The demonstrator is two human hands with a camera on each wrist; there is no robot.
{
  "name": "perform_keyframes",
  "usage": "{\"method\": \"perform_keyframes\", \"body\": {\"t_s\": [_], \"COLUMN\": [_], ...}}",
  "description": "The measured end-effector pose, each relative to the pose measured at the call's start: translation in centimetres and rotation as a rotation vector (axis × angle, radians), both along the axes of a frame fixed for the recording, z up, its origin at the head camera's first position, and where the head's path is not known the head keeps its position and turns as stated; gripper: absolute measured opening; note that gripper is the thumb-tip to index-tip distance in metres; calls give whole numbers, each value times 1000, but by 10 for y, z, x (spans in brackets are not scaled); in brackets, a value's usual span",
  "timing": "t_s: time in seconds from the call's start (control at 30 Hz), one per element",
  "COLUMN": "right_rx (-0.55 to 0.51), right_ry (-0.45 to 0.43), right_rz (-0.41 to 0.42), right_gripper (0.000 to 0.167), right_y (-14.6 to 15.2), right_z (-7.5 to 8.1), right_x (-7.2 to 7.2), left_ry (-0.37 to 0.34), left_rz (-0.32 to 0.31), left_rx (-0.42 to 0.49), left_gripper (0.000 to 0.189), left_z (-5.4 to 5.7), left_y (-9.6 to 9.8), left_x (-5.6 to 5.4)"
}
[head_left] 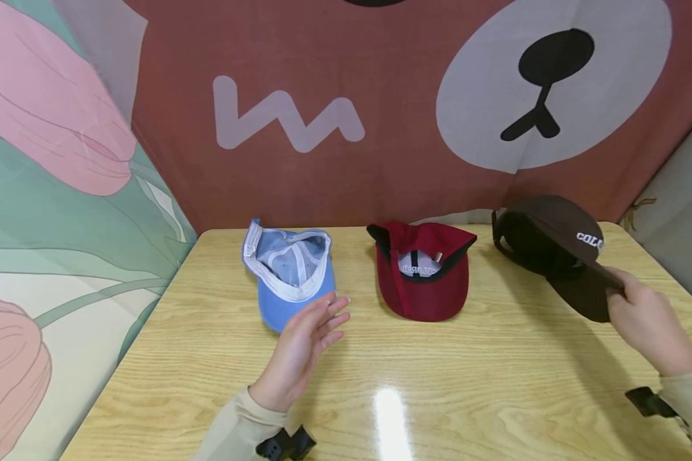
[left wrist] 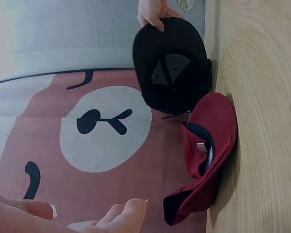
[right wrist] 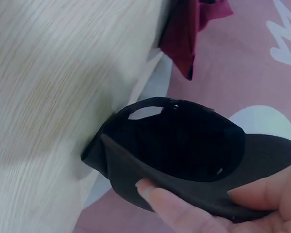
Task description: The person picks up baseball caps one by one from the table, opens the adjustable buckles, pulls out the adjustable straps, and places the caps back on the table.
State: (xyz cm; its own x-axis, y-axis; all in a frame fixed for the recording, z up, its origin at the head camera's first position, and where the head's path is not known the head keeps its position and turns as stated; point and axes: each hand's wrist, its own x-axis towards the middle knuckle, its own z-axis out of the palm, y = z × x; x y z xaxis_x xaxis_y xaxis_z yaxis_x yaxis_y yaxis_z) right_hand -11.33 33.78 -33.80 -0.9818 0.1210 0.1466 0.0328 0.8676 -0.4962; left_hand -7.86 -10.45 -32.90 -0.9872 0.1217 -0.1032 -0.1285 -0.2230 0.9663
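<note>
At the table's right side my right hand [head_left: 648,320] pinches the brim of a dark brown baseball cap [head_left: 553,224] with white lettering on its front. The cap is tilted, its hollow side turned toward the left, and its back lies close to the table's far edge. In the right wrist view, thumb and fingers [right wrist: 184,208] grip the brim of the dark cap [right wrist: 184,141]. My left hand [head_left: 305,346] holds nothing, fingers extended, just in front of a light blue cap [head_left: 291,307] that lies hollow side up. Between them a dark red cap [head_left: 423,298] lies hollow side up.
The wooden table [head_left: 380,358] ends at a brown cloth backdrop [head_left: 380,179] with a bear's face. A floral cloth [head_left: 81,256] hangs along the left side, and a grey cloth [head_left: 686,192] borders the right.
</note>
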Motion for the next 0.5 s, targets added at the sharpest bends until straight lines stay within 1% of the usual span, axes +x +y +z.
{"method": "perform_keyframes", "body": {"t_s": [0.13,0.37,0.5], "right_rx": [-71,-246,-366], "right_ry": [24,2,77], "right_rz": [-15,-53,-11], "right_gripper": [43,51,50], "right_y": [1,-4,-5], "right_z": [1,2,1], "right_x": [3,8,9], "left_ry": [0,12,6], "left_rz": [2,-5,-3], "left_rx": [1,-3,-4], "left_gripper": [45,46,45], "left_z": [0,0,0], "left_y": [0,1,1], "left_x": [0,0,0]}}
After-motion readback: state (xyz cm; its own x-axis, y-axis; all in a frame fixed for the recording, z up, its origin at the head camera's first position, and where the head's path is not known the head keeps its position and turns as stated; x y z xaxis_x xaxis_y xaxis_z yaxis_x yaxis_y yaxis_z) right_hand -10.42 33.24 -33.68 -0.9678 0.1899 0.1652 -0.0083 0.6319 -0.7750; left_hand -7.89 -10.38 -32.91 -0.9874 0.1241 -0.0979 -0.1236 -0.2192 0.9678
